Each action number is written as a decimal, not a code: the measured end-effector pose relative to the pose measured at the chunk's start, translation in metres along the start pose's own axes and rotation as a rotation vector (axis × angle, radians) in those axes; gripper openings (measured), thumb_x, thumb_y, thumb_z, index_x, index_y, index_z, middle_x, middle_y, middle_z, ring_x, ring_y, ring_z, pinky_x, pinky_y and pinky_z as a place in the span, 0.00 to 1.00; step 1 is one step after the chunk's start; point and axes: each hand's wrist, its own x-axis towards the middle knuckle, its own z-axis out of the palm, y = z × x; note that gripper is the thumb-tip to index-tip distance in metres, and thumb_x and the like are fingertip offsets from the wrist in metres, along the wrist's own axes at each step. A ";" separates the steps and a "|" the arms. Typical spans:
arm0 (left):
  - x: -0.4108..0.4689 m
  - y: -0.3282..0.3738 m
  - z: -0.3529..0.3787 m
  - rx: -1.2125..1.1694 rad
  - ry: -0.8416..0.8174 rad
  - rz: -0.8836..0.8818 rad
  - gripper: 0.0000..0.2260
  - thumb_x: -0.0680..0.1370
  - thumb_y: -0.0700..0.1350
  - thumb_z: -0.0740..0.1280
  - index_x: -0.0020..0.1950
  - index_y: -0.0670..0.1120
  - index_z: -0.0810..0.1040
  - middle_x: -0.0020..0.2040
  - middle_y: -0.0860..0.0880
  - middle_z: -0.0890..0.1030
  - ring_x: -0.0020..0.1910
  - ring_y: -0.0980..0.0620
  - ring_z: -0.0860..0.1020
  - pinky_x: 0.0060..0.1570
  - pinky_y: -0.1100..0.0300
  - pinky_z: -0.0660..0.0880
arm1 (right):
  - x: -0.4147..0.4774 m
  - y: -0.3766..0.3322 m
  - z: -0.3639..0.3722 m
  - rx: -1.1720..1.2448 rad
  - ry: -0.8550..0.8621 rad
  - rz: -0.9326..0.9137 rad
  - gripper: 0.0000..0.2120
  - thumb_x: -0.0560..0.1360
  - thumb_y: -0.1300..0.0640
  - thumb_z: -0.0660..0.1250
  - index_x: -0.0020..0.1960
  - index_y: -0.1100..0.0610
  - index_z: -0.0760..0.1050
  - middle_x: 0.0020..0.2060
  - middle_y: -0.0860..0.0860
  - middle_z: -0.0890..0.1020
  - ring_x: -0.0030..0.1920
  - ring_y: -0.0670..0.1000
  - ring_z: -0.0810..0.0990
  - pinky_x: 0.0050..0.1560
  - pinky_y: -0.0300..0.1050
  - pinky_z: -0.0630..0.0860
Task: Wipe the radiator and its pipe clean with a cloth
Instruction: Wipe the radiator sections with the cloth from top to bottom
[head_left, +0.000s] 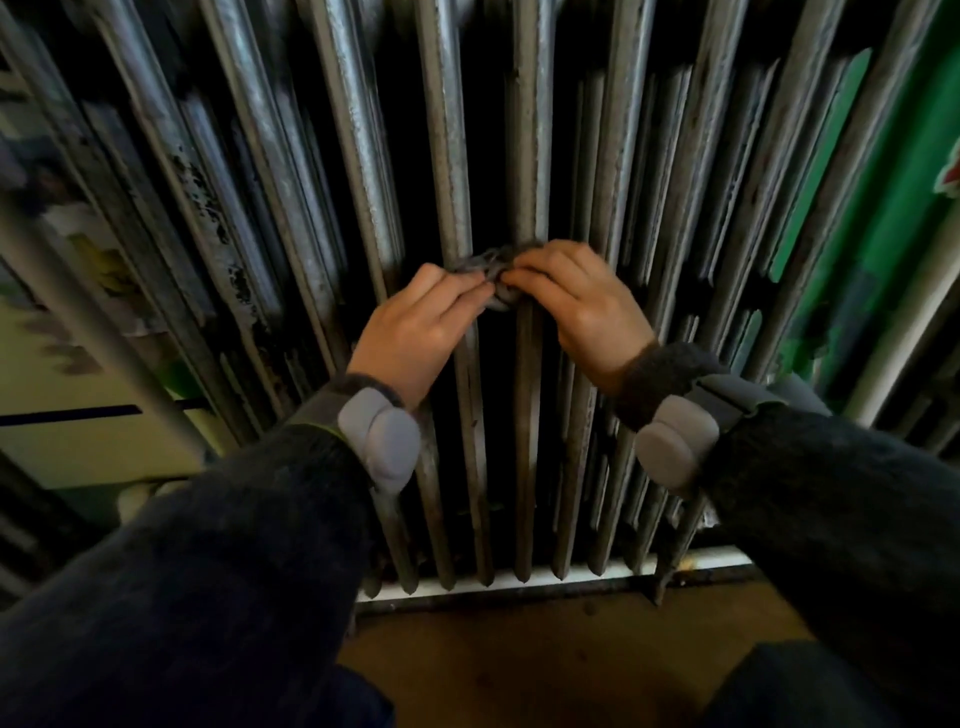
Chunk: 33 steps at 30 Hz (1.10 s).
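One radiator (447, 156), one cloth (487, 261), two hands: left hand (415, 325), right hand (584, 306).

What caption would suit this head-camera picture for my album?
The left hand and right hand hold a bunched grey cloth against a column of the worn metal radiator.

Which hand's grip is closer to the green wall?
Right. The right grip holds the cloth nearer the green wall; the left grip holds it farther left.

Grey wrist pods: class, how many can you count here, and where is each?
2. One grey wrist pod sits on the left wrist, behind the left hand; the other on the right wrist, behind the right hand. Sleeves could hide more, though none shows.
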 end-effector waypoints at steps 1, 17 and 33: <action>-0.008 0.003 0.004 0.000 -0.039 0.009 0.11 0.72 0.33 0.70 0.54 0.35 0.80 0.50 0.40 0.81 0.47 0.47 0.70 0.41 0.52 0.79 | -0.009 -0.001 0.001 -0.012 -0.032 -0.029 0.17 0.80 0.62 0.52 0.53 0.68 0.78 0.49 0.62 0.81 0.53 0.56 0.70 0.51 0.52 0.77; -0.026 0.016 0.015 -0.068 -0.031 -0.133 0.12 0.71 0.30 0.69 0.55 0.35 0.80 0.52 0.40 0.81 0.47 0.47 0.70 0.51 0.54 0.71 | -0.023 -0.012 0.014 0.038 -0.029 0.063 0.24 0.82 0.59 0.45 0.54 0.67 0.78 0.49 0.61 0.81 0.54 0.55 0.70 0.53 0.52 0.75; -0.077 0.036 0.034 -0.175 -0.101 -0.088 0.19 0.70 0.30 0.67 0.60 0.38 0.71 0.55 0.38 0.80 0.54 0.45 0.71 0.55 0.54 0.72 | -0.088 -0.035 0.039 0.093 -0.093 0.136 0.21 0.82 0.61 0.46 0.57 0.66 0.77 0.52 0.61 0.81 0.56 0.56 0.71 0.58 0.50 0.71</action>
